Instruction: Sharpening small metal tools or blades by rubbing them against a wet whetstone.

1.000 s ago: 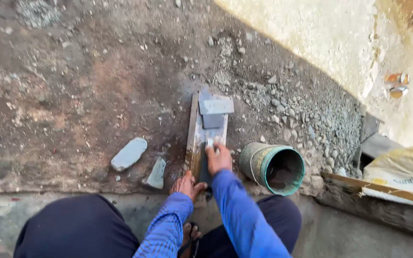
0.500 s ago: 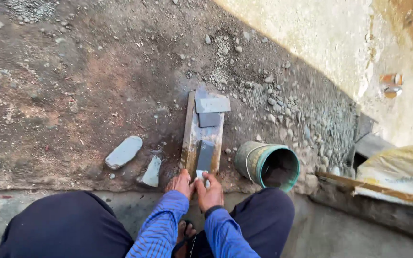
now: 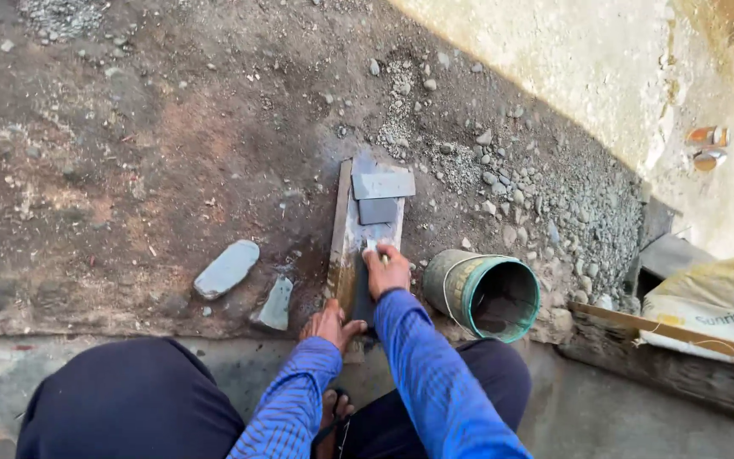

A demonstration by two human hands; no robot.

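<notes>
Your right hand has slid up the plank; your left stays at its near end.

Nearest you, your left hand (image 3: 330,325) rests at the near end of the wooden plank (image 3: 341,229), fingers spread loosely against it, much as half a second ago. Your right hand (image 3: 386,270), which was back beside the left then, now sits farther up the plank, its fingers pressed together on a small pale piece (image 3: 372,246) that you hold flat on the wet sharpening stone (image 3: 358,297); what the piece is cannot be told. Two grey blocks (image 3: 381,195) lie at the plank's far end. The green bucket (image 3: 482,293) stands just right, two flat stones (image 3: 248,280) lie left on the ground, gravel (image 3: 554,212) beyond.
</notes>
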